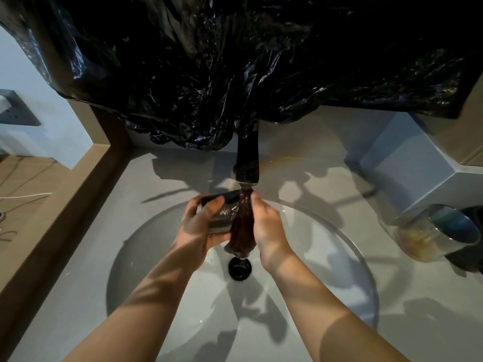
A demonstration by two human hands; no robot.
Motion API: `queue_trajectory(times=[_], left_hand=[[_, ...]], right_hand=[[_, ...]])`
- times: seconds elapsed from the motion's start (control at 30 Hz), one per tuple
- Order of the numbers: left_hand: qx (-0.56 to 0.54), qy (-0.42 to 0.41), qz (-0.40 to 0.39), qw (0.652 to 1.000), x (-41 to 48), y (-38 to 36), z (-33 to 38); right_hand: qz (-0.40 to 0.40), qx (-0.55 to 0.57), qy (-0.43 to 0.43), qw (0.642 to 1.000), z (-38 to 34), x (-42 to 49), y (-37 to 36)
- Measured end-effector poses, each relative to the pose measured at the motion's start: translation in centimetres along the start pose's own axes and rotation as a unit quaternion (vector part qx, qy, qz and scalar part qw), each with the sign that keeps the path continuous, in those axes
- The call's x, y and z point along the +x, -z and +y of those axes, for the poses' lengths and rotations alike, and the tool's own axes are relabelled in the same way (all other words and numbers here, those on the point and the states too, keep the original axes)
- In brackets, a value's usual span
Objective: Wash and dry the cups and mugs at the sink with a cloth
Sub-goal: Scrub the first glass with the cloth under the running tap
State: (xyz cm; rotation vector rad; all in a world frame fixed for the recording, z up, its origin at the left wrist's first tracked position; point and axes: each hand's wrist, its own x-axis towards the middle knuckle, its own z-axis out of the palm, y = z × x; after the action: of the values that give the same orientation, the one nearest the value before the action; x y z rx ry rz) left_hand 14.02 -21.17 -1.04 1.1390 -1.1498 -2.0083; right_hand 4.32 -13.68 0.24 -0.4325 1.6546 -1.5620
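Down-left of the faucet (247,163), the left hand (194,228) has its fingers wrapped round a dark cup (222,212) held sideways over the sink (326,244). Straight below the spout there's a wet reddish-brown cloth (241,231) hanging down, touching the cup's end and dangling over the drain (240,267). Just right of that, the right hand (266,226) grips the cloth, thumb up near the spout. Way off right of the faucet, on the counter (418,296), a clear glass (428,231) lies on its side by a dark mug (473,218). Black plastic sheeting (235,61) hangs behind the faucet.
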Motion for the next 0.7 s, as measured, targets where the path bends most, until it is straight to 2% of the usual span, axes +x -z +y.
queue_trajectory(times=[0.1,0.17,0.27,0.3,0.43,0.57,0.63,0.7], left_hand=[[0.028,0.025,-0.015,0.999,0.5,0.5,0.8],[0.047,0.052,-0.02,0.997,0.5,0.6,1.3],[0.091,0.092,-0.05,0.99,0.3,0.4,1.6],[0.095,0.098,-0.058,0.989,0.3,0.4,1.5],[0.066,0.088,-0.042,0.993,0.6,0.1,1.0],[-0.016,0.092,-0.04,0.995,0.4,-0.1,0.9],[-0.02,0.095,-0.03,0.995,0.6,-0.1,0.9],[0.014,0.087,-0.016,0.996,0.6,-0.2,1.1]], right_hand=[[-0.153,-0.041,0.029,0.987,0.5,-1.0,0.5],[-0.215,-0.084,0.019,0.973,1.3,-0.6,1.1],[-0.191,-0.272,0.073,0.94,2.4,0.2,0.9],[-0.179,-0.294,0.075,0.936,2.6,0.3,0.8],[-0.188,-0.196,0.039,0.962,2.1,0.9,0.9],[-0.071,-0.02,0.047,0.996,2.1,1.0,1.0],[-0.037,-0.014,0.065,0.997,2.3,0.7,1.3],[-0.074,-0.046,0.068,0.994,2.2,0.1,1.6]])
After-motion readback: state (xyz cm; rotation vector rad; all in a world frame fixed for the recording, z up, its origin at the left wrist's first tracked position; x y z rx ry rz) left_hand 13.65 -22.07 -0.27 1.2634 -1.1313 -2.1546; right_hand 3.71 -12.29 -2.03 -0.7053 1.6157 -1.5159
